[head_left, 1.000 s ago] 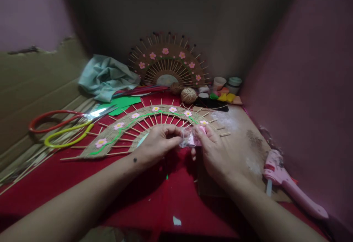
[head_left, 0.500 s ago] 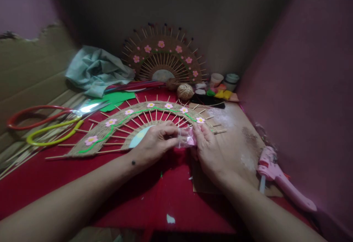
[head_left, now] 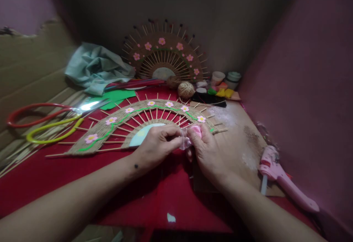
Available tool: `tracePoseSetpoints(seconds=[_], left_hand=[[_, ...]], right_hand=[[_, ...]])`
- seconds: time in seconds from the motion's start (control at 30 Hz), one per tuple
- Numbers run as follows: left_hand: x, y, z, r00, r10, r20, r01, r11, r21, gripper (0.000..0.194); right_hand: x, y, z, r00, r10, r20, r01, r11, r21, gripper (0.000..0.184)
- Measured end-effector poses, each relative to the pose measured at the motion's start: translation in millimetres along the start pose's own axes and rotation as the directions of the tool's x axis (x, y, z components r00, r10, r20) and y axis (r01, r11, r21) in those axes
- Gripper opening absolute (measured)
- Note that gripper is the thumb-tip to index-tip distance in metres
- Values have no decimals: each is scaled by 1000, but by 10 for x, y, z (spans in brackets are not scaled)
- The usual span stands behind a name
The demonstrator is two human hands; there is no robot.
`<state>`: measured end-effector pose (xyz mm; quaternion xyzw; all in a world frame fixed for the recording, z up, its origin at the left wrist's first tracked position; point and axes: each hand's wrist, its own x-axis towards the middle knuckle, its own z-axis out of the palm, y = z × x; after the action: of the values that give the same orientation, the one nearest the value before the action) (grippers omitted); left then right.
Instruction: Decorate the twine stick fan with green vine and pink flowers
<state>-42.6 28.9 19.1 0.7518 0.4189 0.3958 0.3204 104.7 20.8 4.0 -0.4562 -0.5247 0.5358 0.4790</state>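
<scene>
Both hands meet over the near right part of a stick-and-twine fan (head_left: pixel 103 133), which lies on the red table and carries pink flowers and a wavy green line. My left hand (head_left: pixel 161 142) pinches the clear end of a small plastic packet (head_left: pixel 184 141). With thumb and fingers, my right hand (head_left: pixel 205 148) grips the packet's other end, where a soft pink lump, like modelling clay (head_left: pixel 196 128), shows above the thumb. The fan's pale blue centre (head_left: pixel 145 133) is partly covered by my left hand.
A finished-looking fan (head_left: pixel 162 50) leans at the back. Scissors (head_left: pixel 52 124) and a green sheet (head_left: pixel 117 98) lie left. Twine balls (head_left: pixel 186 90), cups (head_left: pixel 217 77) and coloured clay packets (head_left: pixel 224 93) sit behind. On the right are cardboard (head_left: pixel 234 146) and a pink glue gun (head_left: pixel 286 183).
The pink lump now shows more, above my right thumb, and the clear packet looks more crumpled between my hands. The fan and tools stay in place; the view has shifted slightly.
</scene>
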Motion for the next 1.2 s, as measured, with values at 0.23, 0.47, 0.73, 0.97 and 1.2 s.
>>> tracePoseSetpoints(seconds=[0.23,0.47,0.73,0.97,1.2], left_hand=[[-9,-18,-13,996,-82,37,84,994,-72,11],[-8,15,24,998,-64,17,66,993,-97,13],[19,80,-23,982,-172,81,182,975,-130,15],[6,74,-2,998,-48,-33,49,999,23,22],[18,6,-28,998,-51,-39,53,998,40,20]], right_hand=[[6,42,-21,999,-37,-14,37,999,-16,22],[-28,33,-2,999,-24,25,23,997,69,16],[-3,37,-26,999,34,37,-39,987,158,18],[8,67,38,999,36,14,-38,976,213,23],[55,104,9,982,96,164,-168,843,511,31]])
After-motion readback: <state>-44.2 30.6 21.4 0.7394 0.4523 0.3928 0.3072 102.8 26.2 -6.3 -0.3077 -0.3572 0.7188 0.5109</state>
